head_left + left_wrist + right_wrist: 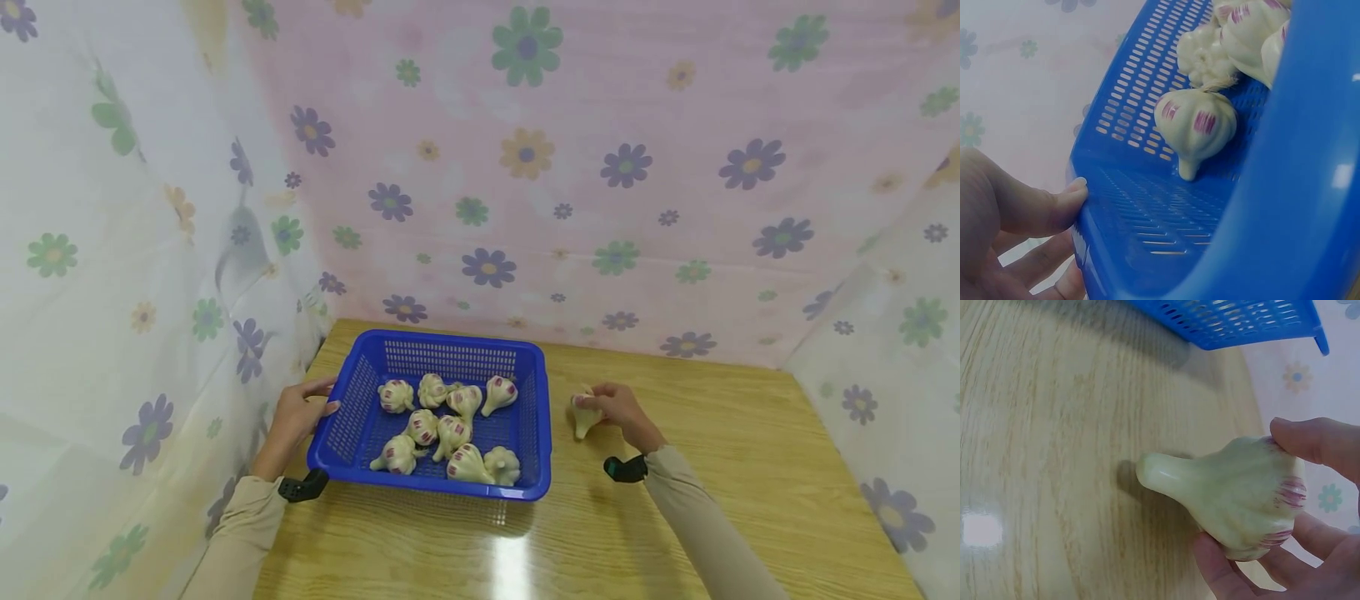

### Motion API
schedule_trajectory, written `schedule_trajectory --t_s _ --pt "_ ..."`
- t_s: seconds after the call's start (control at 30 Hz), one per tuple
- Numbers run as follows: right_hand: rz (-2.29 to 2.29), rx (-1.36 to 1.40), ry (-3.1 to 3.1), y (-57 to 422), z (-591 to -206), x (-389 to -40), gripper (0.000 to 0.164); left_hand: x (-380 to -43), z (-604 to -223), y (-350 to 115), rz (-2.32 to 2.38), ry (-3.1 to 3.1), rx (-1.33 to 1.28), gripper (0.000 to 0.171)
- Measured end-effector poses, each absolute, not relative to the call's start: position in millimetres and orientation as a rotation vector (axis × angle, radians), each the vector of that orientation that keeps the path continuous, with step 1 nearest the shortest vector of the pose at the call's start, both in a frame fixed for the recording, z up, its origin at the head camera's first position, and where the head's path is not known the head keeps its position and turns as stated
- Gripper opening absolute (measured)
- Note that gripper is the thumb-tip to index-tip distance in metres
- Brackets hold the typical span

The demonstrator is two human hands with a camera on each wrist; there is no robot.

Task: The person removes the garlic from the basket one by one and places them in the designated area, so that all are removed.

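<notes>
Garlic bulb, smooth, teardrop-shaped: I pinch it with the right hand. My left hand grips the perforated basket.

In the head view, the table is softly lit; white glare is mirrored nearer the camera than the grip of the right hand. In the dimmer left wrist view, highlights are thrown back by the basket, right of the grip of the left hand. In the right wrist view, a soft shadow is cast beside the gripped garlic bulb.
</notes>
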State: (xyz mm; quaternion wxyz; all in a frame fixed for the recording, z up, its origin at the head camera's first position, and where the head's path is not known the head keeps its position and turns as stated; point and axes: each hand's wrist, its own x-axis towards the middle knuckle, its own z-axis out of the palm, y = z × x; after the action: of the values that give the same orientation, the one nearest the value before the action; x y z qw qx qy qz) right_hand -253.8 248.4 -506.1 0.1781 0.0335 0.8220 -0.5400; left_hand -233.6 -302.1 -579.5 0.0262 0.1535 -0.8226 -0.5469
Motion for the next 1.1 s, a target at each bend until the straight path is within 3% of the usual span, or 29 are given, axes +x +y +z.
schedule_trajectory --t_s 0.3,0.73,1.1 --pt "-1.527 0.084 2.383 252 -527 -258 0.069 -197 -500 -265 -1.706 -2.596 0.458 0.045" --pt "-1.557 -0.014 2.44 251 -531 -251 0.064 -189 -473 -251 -1.638 -2.647 0.514 0.045" --pt "-1.529 0.049 2.477 252 -532 -250 0.06 -195 -487 -257 -1.631 -2.643 0.521 0.045"
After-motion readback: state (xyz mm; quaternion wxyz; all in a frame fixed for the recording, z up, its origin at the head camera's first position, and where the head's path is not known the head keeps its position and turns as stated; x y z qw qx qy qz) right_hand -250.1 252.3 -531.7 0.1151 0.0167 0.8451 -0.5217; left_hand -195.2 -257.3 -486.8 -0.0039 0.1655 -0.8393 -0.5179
